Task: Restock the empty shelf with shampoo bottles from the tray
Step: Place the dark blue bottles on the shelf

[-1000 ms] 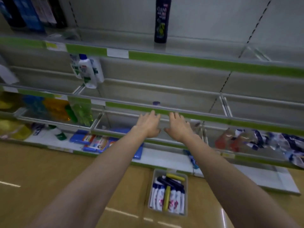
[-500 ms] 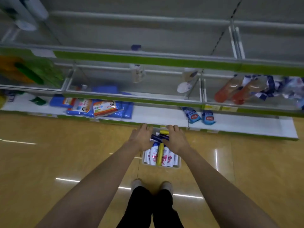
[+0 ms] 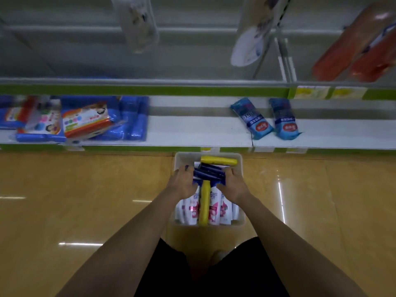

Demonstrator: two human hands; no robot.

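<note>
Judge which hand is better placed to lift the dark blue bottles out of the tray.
Neither clearly: the left hand and right hand grip opposite ends of the dark blue bottles lying crosswise atop the tray. A two-handed lift looks likeliest.

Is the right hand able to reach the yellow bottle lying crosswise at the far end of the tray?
Probably yes: the yellow bottle lies uncovered on top, just beyond the right hand, which now rests on the dark blue bottles.
</note>
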